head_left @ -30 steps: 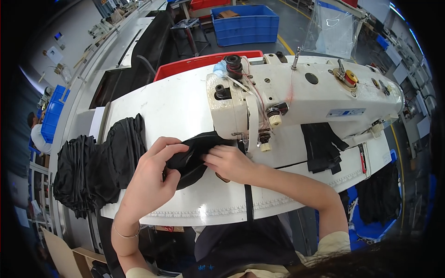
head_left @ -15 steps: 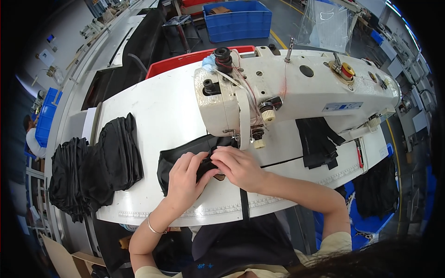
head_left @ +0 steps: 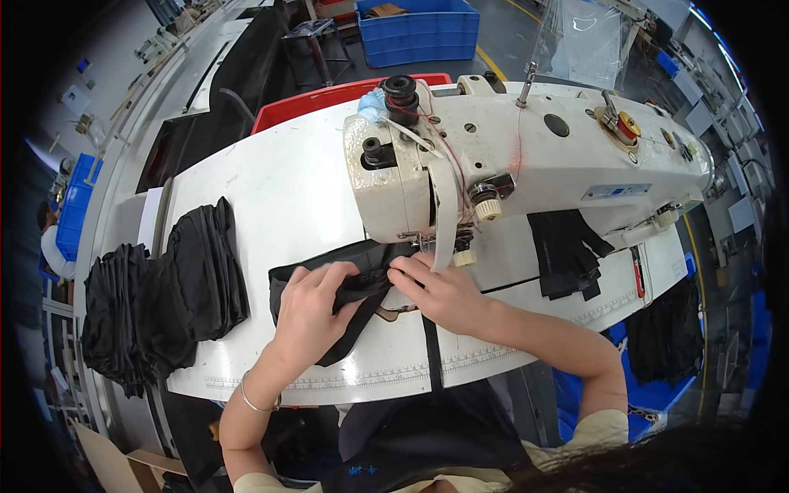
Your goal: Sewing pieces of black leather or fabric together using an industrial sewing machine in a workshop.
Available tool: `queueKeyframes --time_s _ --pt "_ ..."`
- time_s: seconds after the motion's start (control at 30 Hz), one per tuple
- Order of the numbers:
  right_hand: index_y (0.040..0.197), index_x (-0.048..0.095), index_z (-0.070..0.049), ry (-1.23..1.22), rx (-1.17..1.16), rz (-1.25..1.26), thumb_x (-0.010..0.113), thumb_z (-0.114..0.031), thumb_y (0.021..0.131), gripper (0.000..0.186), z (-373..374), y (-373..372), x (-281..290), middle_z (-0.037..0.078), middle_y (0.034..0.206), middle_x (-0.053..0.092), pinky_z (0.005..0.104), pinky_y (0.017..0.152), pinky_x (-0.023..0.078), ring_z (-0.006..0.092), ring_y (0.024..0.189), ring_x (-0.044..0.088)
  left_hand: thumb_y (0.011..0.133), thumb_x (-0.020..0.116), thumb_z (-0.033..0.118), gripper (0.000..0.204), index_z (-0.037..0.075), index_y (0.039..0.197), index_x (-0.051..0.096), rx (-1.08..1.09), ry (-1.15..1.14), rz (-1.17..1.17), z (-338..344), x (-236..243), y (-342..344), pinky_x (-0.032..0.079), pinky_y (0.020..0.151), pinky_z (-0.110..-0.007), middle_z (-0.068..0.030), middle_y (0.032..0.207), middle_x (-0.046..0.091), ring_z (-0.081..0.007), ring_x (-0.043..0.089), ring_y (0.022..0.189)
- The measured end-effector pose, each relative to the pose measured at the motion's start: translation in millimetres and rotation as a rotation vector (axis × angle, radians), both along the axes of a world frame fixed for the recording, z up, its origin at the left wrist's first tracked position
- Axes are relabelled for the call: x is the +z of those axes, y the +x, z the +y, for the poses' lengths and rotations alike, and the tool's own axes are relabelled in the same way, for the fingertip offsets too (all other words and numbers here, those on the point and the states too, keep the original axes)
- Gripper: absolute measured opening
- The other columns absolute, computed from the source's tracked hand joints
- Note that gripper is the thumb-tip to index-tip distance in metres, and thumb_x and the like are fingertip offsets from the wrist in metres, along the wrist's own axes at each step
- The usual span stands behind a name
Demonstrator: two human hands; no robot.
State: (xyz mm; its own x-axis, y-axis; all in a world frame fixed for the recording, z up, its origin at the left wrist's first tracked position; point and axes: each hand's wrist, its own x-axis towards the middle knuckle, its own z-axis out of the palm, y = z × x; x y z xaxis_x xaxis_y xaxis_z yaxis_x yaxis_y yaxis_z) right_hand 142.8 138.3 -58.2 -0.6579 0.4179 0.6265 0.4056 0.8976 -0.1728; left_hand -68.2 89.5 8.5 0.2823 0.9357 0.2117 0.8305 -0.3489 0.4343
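Note:
My left hand has curled fingers on a folded piece of black fabric, gripping it left of the sewing machine's needle area. My right hand pinches the fabric's right part just below the white sewing machine head. The fabric lies on the white table, reaching to the presser foot, which is partly hidden. A narrow black strip runs down from there over the front edge.
Stacked black pieces lie at the left. Black strips and a red-handled tool lie at the right. Beyond stand a red bin and blue bin; a blue container holds fabric below. A person is at far left.
The fabric has shifted down and left and lies more spread out. My left hand dropped lower, then moved slightly left; my right hand moved slightly right toward the presser foot over the last half second.

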Motion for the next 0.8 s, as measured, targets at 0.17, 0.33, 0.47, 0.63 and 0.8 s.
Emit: queueKeyframes --time_s 0.17,0.33,0.47,0.63,0.8 --pt "0.098 0.061 0.005 0.038 0.030 0.000 0.065 -0.002 0.064 0.035 2 -2 -6 0.011 0.101 0.058 0.0275 0.053 0.050 0.0210 0.082 0.062 0.072 0.072 0.009 0.043 0.007 0.112 0.059 -0.018 0.307 0.294 -5 3 16 0.035 0.089 -0.040 -0.0057 0.095 0.057 -0.0234 0.054 0.088" --pt "0.097 0.054 0.003 0.032 0.015 -0.043 0.063 -0.005 0.069 0.031 7 -3 -15 0.013 0.094 0.056 0.0292 0.055 0.053 0.0228 0.080 0.062 0.071 0.074 0.014 0.048 0.006 0.116 0.059 0.102 0.384 0.467 -13 4 22 0.028 0.102 -0.045 -0.0069 0.106 0.056 -0.0247 0.053 0.100" --pt "0.096 0.052 0.004 0.015 0.036 0.020 0.062 -0.004 0.070 0.029 4 -4 -11 0.015 0.096 0.055 0.0299 0.057 0.053 0.0235 0.084 0.062 0.066 0.076 0.014 0.055 0.005 0.117 0.058 -0.044 0.316 0.198 -13 1 38 0.037 0.097 -0.045 -0.0099 0.110 0.055 -0.0293 0.051 0.102" --pt "0.100 0.053 0.005 0.001 0.076 0.090 0.060 0.000 0.071 0.030 0 5 -6 0.016 0.099 0.054 0.0338 0.067 0.053 0.0255 0.084 0.062 0.064 0.069 0.003 0.023 -0.001 0.084 0.058 -0.097 0.224 0.089 10 -44 20 0.045 0.054 -0.037 -0.0026 0.073 0.051 -0.0225 0.057 0.064" --pt "0.103 0.053 0.006 -0.148 0.073 0.126 0.060 0.000 0.074 0.030 -2 8 -13 0.015 0.101 0.055 0.0354 0.071 0.051 0.0263 0.086 0.061 0.069 0.060 0.005 0.028 -0.003 0.096 0.061 -0.148 0.441 0.624 6 -35 30 0.047 0.065 -0.034 -0.0061 0.083 0.055 -0.0201 0.058 0.078"
